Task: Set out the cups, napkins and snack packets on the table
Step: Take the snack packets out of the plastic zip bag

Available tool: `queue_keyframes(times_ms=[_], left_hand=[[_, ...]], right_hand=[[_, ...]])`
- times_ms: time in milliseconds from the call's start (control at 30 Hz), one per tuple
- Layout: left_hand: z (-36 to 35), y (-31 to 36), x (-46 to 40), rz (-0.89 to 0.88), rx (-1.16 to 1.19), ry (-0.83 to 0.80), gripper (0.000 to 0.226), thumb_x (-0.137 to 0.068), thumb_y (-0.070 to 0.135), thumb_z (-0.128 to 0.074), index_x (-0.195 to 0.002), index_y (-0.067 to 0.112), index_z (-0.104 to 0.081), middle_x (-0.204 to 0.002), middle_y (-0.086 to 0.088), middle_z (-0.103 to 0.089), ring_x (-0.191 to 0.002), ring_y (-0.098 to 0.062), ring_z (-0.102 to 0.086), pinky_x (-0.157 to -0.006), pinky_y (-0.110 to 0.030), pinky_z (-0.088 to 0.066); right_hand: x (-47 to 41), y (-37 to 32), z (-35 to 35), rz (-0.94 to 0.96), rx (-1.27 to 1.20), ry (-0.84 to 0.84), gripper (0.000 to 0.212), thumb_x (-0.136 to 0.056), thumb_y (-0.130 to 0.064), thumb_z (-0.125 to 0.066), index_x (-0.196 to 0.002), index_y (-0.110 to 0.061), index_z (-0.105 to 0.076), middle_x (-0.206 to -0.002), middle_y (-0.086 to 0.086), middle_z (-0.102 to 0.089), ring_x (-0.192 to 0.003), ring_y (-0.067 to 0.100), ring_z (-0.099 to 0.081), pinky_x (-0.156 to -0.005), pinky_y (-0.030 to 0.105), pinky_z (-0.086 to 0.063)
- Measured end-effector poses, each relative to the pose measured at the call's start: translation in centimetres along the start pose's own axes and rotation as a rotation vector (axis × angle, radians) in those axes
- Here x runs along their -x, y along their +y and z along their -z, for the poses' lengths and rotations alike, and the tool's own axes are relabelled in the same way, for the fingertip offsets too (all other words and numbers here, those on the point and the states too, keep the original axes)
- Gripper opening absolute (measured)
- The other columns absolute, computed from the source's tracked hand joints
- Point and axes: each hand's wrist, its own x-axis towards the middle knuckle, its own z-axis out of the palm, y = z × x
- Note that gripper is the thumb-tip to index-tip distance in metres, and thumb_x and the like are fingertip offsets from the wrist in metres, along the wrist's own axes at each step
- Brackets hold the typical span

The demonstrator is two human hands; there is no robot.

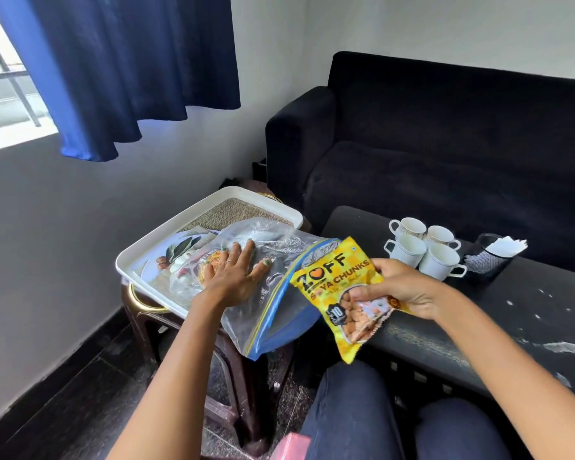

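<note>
Head view looks down over two bare arms; the right hand (402,287) pinches a yellow snack packet (342,293) by its right edge, thumb across the front, the packet hanging tilted in the air between the white tray (140,257) and the dark table (528,313) — it touches neither; from the packet, the four white cups (424,249) sit at about two o'clock, clustered tight on the table, handles outward; just past them, at three o'clock of the cluster, a dark mesh holder (487,260) stands upright with white napkins (508,245) poking out of its top.

Over on the other side, the left hand (236,273) lies flat, fingers spread and straight, pressing on a clear zip bag (273,293) with a blue seal strip; the bag sprawls across the tray and hangs off its near corner toward five o'clock; through the plastic more packets (186,260) show — one with a leaf picture at about nine o'clock of the hand, one orange label right under the fingers; how many there are, I cannot tell.

Tray rests on a brown stool (146,313) with a brass-coloured ring at its rim; a black sofa (445,144) fills twelve o'clock behind the table; a blue curtain (123,68) hangs at ten o'clock by the window.
</note>
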Motion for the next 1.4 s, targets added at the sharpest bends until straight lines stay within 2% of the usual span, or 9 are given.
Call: queue_keyframes(times_ms=[300,433,633,733,1033,1133,1200,1300,1400], left_hand=[[0.3,0.0,0.2,-0.004,-0.054,0.000,0.075,-0.092,0.065,-0.030,-0.151,0.037,0.007,-0.161,-0.002,0.010,-0.148,-0.024,0.010,-0.117,-0.048,0.005],[0.4,-0.4,0.1,-0.010,-0.124,0.013,0.083,-0.090,0.061,-0.044,-0.151,0.037,0.006,-0.161,-0.003,0.009,-0.149,-0.024,0.008,-0.117,-0.047,0.002],[0.8,-2.0,0.1,-0.002,-0.193,0.053,0.072,-0.099,0.023,-0.041,-0.151,0.035,0.008,-0.161,-0.004,0.013,-0.148,-0.023,0.010,-0.119,-0.045,0.003],[0.9,-2.3,0.0,-0.001,-0.194,0.069,0.074,-0.098,0.012,-0.038,-0.151,0.034,0.009,-0.161,-0.004,0.014,-0.148,-0.022,0.012,-0.119,-0.044,0.005],[0.7,-1.6,0.1,0.037,-0.236,0.094,0.075,-0.098,0.023,-0.043,-0.151,0.035,0.010,-0.161,-0.004,0.014,-0.149,-0.024,0.010,-0.118,-0.043,0.005],[0.6,-1.3,0.3,0.050,-0.248,0.108,0.078,-0.097,0.021,-0.044,-0.151,0.035,0.011,-0.161,-0.003,0.013,-0.149,-0.024,0.010,-0.118,-0.042,0.005],[0.5,-1.3,0.3,0.055,-0.250,0.105,0.079,-0.096,0.020,-0.044,-0.150,0.035,0.012,-0.161,-0.003,0.014,-0.149,-0.025,0.010,-0.118,-0.042,0.005],[0.5,-1.2,0.4,0.060,-0.246,0.104,0.077,-0.098,0.024,-0.043,-0.150,0.035,0.013,-0.161,-0.002,0.014,-0.148,-0.025,0.010,-0.118,-0.042,0.005],[0.5,-1.1,0.4,0.062,-0.234,0.091,0.077,-0.097,0.023,-0.043,-0.151,0.035,0.012,-0.161,-0.002,0.013,-0.148,-0.025,0.011,-0.119,-0.043,0.004]], right_hand=[[1.8,-2.9,4.2,0.105,-0.144,0.047,0.074,-0.038,-0.015,-0.094,-0.104,-0.001,-0.065,-0.101,0.016,-0.073,-0.088,0.025,-0.072,-0.067,0.028,-0.059],[-1.2,-5.1,3.6,0.115,-0.179,0.158,0.026,-0.071,0.007,-0.069,-0.095,-0.003,-0.064,-0.083,0.009,-0.076,-0.072,0.018,-0.073,-0.054,0.023,-0.056],[-8.1,-7.3,3.0,0.089,-0.160,0.241,0.025,-0.074,0.010,-0.068,-0.097,-0.001,-0.065,-0.084,0.009,-0.075,-0.069,0.018,-0.073,-0.062,0.028,-0.060],[-11.7,-8.4,2.5,0.057,-0.070,0.256,0.029,-0.072,0.010,-0.071,-0.099,0.002,-0.065,-0.092,0.012,-0.073,-0.068,0.018,-0.072,-0.067,0.031,-0.060],[-22.0,-10.9,-0.8,0.081,0.325,0.152,0.033,-0.069,0.010,-0.075,-0.098,-0.001,-0.064,-0.102,0.015,-0.069,-0.084,0.022,-0.068,-0.076,0.032,-0.058],[-24.8,-10.7,-2.0,-0.002,0.493,-0.007,0.031,-0.071,0.007,-0.075,-0.098,-0.003,-0.063,-0.097,0.011,-0.069,-0.077,0.017,-0.067,-0.067,0.026,-0.058],[-26.5,-10.3,-2.9,-0.004,0.572,-0.084,0.028,-0.072,0.008,-0.075,-0.094,-0.004,-0.063,-0.105,0.014,-0.068,-0.081,0.018,-0.066,-0.075,0.028,-0.056],[-28.2,-9.3,-3.9,0.095,0.767,-0.002,0.062,-0.070,-0.002,-0.080,-0.124,0.000,-0.051,-0.119,0.013,-0.058,-0.110,0.028,-0.058,-0.097,0.039,-0.045],[-28.6,-8.3,-4.9,0.215,0.967,0.118,0.086,-0.075,-0.021,-0.077,-0.144,-0.018,-0.027,-0.140,0.009,-0.039,-0.130,0.030,-0.037,-0.108,0.045,-0.030]])
